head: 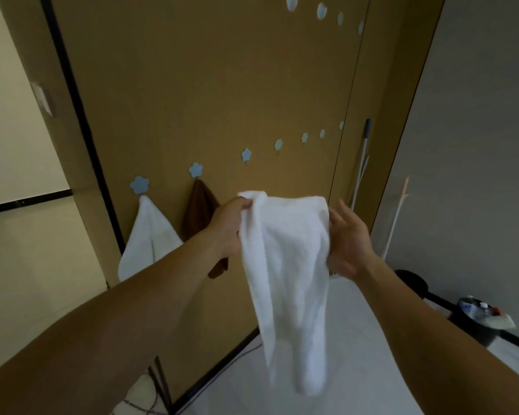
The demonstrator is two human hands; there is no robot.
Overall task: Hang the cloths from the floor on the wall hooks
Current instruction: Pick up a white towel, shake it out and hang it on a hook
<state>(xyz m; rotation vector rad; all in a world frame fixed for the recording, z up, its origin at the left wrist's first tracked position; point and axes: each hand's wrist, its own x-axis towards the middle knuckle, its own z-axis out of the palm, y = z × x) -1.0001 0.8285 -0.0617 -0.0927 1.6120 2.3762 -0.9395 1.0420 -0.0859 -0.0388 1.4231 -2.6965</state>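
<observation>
- The left hand has its grip closed on the top corner of the white cloth; the right hand holds the opposite top edge.
- The white cloth dangles in mid-air between the hands.
- At its 9 o'clock, a pale towel and a brown cloth hang from flower hooks.

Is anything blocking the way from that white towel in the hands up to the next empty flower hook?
Nothing visible. The white terry cloth, held in the left hand and right hand, hangs below the free pale-blue flower hook; only bare brown wall lies between.

White cloth, blue flower hooks
</observation>
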